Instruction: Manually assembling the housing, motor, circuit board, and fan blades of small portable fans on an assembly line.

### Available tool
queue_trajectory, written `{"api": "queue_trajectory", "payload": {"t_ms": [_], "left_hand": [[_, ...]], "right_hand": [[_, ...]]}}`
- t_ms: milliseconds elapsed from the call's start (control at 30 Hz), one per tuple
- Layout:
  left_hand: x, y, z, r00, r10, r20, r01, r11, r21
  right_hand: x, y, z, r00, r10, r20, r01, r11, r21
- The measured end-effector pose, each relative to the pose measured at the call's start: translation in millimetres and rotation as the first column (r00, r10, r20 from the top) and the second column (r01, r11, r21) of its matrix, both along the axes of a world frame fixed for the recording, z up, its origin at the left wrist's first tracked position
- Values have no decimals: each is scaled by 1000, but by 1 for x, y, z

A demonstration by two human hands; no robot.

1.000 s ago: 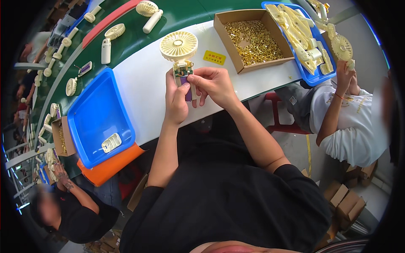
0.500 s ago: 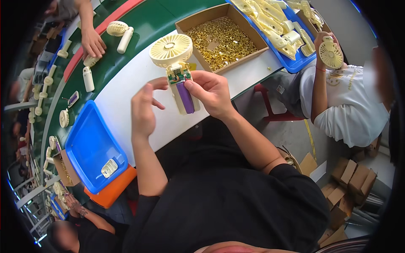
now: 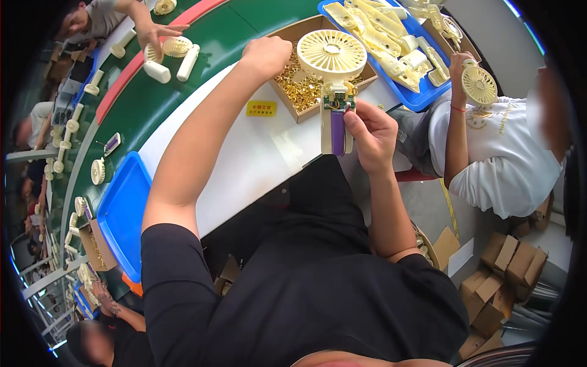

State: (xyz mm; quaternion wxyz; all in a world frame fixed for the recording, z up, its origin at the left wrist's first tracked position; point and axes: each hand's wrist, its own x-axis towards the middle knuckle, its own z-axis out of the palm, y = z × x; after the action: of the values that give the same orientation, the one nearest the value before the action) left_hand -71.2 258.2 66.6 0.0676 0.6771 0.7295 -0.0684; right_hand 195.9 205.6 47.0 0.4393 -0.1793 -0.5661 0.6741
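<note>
My right hand [image 3: 374, 134] is closed on a cream handheld fan [image 3: 332, 54], gripping the lower handle from the right. The handle's front cover is off. A purple battery [image 3: 338, 131] and a small green circuit board [image 3: 347, 101] show inside it. My left hand [image 3: 267, 56] is at the left side of a shallow cardboard box [image 3: 367, 81] of small gold metal pieces. Its fingers curl downward, and what they hold, if anything, is hidden. The fan head covers part of the box.
A blue tray of cream plastic shells [image 3: 379, 37] lies beyond the box. Another blue tray [image 3: 125, 214] stands at the left. A yellow label [image 3: 261, 109] sits on the white table [image 3: 226, 153]. Co-workers handle fans at the right and far left; several fans rest on the green surface.
My left hand has left the fan's side and reached forward to the box of gold pieces. My right hand has carried the fan to the right. The cream part in the left tray is out of sight.
</note>
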Motion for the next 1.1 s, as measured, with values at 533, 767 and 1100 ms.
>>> {"api": "queue_trajectory", "payload": {"t_ms": [533,767,1100], "left_hand": [[-8,2,-11,897,58,439,-134,980,145],[-1,-90,-2,243,-79,967,-552,808,205],[55,-177,-16,-347,-212,914,-727,676,-119]], "right_hand": [[-8,18,-27,998,61,10,-59,988,-140],[-16,21,-30,996,93,-5,-93,981,-173],[-39,-4,-32,955,298,3,-288,927,-241]]}}
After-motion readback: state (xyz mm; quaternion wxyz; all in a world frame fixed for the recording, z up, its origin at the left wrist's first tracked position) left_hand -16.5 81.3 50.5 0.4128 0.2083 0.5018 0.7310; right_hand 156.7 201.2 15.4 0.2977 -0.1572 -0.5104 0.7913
